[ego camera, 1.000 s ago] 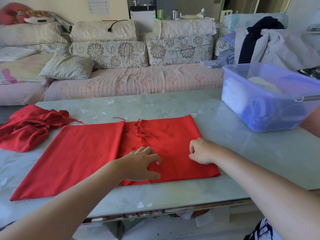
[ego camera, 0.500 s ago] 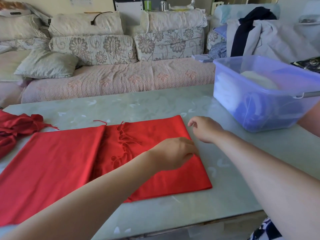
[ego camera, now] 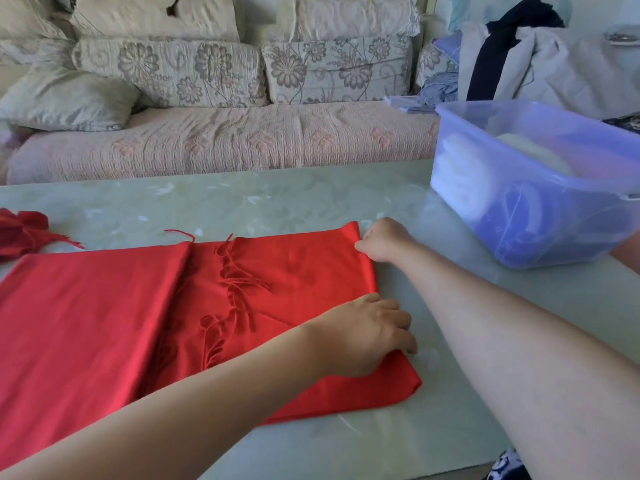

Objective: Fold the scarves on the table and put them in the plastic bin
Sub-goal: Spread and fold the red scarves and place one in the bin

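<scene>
The red scarf (ego camera: 104, 323) lies flat on the table (ego camera: 277, 199) towards its near edge, with its fringed end folded over the middle. My right hand (ego camera: 384, 239) pinches the scarf's far right corner, fingers curled. My left hand (ego camera: 363, 334) grips the scarf's right edge nearer me. The plastic bin (ego camera: 519, 216) stands by the table's right edge, cloth inside. A bunched scarf (ego camera: 20, 230) lies at the left edge.

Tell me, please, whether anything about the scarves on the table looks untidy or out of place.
Yes. The fringe of the flat red scarf lies tangled across its middle, with one loose strand poking past the far edge. A second scarf sits crumpled at the left edge of the table.
</scene>
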A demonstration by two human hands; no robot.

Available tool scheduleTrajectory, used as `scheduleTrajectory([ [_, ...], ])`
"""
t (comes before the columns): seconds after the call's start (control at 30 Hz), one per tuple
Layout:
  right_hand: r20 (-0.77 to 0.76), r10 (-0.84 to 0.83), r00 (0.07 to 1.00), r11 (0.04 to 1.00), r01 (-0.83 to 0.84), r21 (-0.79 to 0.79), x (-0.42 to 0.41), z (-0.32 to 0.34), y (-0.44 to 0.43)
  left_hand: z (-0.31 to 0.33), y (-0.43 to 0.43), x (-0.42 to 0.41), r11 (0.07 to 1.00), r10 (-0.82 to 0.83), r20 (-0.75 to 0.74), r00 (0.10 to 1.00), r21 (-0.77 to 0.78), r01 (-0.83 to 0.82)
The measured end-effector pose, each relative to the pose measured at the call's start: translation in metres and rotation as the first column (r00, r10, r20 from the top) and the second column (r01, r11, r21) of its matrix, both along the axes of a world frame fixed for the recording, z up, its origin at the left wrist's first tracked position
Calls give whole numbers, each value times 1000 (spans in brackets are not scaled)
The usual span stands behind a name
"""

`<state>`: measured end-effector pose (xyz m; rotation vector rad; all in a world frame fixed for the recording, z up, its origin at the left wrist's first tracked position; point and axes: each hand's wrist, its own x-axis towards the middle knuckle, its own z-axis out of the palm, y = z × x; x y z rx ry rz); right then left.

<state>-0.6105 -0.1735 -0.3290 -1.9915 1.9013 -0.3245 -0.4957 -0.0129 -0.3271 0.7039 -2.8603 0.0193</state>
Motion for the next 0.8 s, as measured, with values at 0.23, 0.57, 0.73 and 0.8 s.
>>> scheduleTrajectory([
  [0.23,369,-66,927,997,49,55,26,27,22,32,22,62,991,32,-91,995,132,-19],
  [0.57,516,94,851,989,-140,51,162,53,66,49,81,193,854,402,-17,916,368,-368],
  [0.73,461,133,877,980,-186,71,218,46,83,44,98,227,778,486,89,870,410,-476],
  [0.8,428,143,892,982,-181,51,234,42,85,41,101,239,755,498,125,858,425,-500],
])
